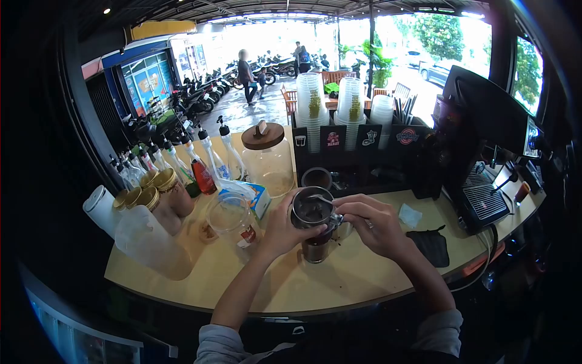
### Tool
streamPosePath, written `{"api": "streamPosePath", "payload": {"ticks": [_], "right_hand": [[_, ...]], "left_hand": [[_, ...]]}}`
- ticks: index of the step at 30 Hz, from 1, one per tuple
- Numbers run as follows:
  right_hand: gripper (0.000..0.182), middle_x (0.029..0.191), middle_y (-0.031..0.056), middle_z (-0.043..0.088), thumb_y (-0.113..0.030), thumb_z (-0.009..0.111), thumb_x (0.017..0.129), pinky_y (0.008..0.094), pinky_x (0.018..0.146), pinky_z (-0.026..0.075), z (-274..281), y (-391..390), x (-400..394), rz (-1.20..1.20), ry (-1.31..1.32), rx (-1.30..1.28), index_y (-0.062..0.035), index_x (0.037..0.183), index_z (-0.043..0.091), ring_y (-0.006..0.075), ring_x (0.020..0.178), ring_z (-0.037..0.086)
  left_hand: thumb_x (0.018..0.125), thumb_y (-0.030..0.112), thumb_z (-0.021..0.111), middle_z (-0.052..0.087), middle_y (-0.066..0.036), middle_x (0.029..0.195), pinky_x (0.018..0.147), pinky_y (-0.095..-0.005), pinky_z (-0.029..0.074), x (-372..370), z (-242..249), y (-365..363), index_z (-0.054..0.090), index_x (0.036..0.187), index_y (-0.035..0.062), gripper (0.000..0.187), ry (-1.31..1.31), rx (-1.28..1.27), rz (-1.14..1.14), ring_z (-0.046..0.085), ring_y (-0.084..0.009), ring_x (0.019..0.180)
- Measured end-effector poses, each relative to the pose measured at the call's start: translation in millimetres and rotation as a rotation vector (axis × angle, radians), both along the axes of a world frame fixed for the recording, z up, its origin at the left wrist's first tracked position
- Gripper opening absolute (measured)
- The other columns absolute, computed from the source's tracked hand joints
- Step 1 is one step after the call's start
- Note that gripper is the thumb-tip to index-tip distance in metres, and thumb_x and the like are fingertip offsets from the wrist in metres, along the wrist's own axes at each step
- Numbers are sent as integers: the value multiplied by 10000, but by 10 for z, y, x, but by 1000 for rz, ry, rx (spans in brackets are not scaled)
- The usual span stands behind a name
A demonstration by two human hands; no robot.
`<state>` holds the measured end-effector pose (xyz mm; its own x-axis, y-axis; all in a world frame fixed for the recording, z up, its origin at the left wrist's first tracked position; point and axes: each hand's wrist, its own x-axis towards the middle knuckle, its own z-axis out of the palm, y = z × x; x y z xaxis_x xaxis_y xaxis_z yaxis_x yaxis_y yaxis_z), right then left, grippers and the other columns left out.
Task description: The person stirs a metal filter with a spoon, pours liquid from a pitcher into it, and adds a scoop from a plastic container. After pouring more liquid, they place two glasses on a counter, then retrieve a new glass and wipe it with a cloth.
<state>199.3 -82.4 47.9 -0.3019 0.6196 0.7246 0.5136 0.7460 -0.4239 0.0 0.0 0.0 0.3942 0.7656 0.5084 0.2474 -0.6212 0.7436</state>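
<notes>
A round metal cup (312, 217) with dark contents is in front of me over the counter, its open top facing up. My left hand (284, 229) is closed around its left side, with the thumb across the front. A metal spoon (319, 197) rests in the mouth of the cup, and my right hand (371, 223) pinches the end of its handle at the right rim. Directly below the cup shows a glass (316, 250) with dark brown contents, its upper part hidden. Left of my left hand stands a clear plastic jar (229, 213).
Pump bottles (203, 176), a wood-lidded glass jar (270, 161) and a tissue pack (259, 200) stand left. Cup stacks (312, 112) rise from a black organizer (403, 136) behind. Right are a black cloth (428, 246) and an espresso machine (485, 194).
</notes>
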Motion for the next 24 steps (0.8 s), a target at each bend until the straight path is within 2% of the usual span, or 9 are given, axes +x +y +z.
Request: {"api": "streamPosePath", "payload": {"ticks": [2,6,8,12,15,17,20,24], "right_hand": [[116,1017,101,646,-39,632,835,327,699,537,-5,-3,-7,46,1,-24,-24,950,635,258,850,659],[95,1011,103,647,-34,630,836,322,701,534,18,2,-11,42,18,11,-11,928,635,247,845,659],[80,1008,108,648,-35,629,838,316,709,531,-14,42,26,78,87,-40,-6,913,633,230,848,658],[77,1013,121,643,-18,608,845,316,719,532,-8,11,66,150,66,-76,2,919,620,211,845,655],[72,1056,137,623,-12,543,884,317,778,523,-32,57,136,180,178,-153,14,942,578,188,901,637],[103,1102,152,597,-26,450,934,322,852,498,-79,64,157,381,344,-335,12,1008,510,169,985,600],[130,1122,155,581,-63,386,969,327,904,475,14,22,190,361,427,-403,0,1061,454,161,1047,566],[146,1102,156,587,-77,369,977,323,906,479,-8,93,212,379,460,-446,-5,1085,437,160,1039,570]], "left_hand": [[579,319,862,618,-126,1120,931,-344,464,-16,7,12,475,1232,18,817,-31,-53,-13,608,-227,1046],[575,312,865,617,-127,1120,932,-343,463,-35,25,42,474,1236,21,821,-30,-32,-29,607,-223,1047],[574,288,864,609,-122,1135,952,-344,449,-40,35,48,475,1245,38,815,-33,-35,-66,590,-219,1076],[569,234,853,600,-113,1152,971,-344,433,-55,-17,96,479,1251,61,797,-28,-52,-72,567,-221,1113],[557,187,837,595,-102,1163,977,-351,422,-61,9,109,484,1253,81,788,-84,-79,-166,554,-232,1130],[532,163,827,595,-94,1178,974,-365,418,-78,40,130,488,1253,97,800,-47,6,-205,557,-251,1128],[521,153,820,588,-79,1205,995,-379,392,-110,79,145,488,1256,114,808,-6,105,-222,547,-259,1146],[521,143,810,576,-63,1233,1023,-388,357,-105,111,127,486,1260,124,807,23,149,-230,530,-260,1170]]}}
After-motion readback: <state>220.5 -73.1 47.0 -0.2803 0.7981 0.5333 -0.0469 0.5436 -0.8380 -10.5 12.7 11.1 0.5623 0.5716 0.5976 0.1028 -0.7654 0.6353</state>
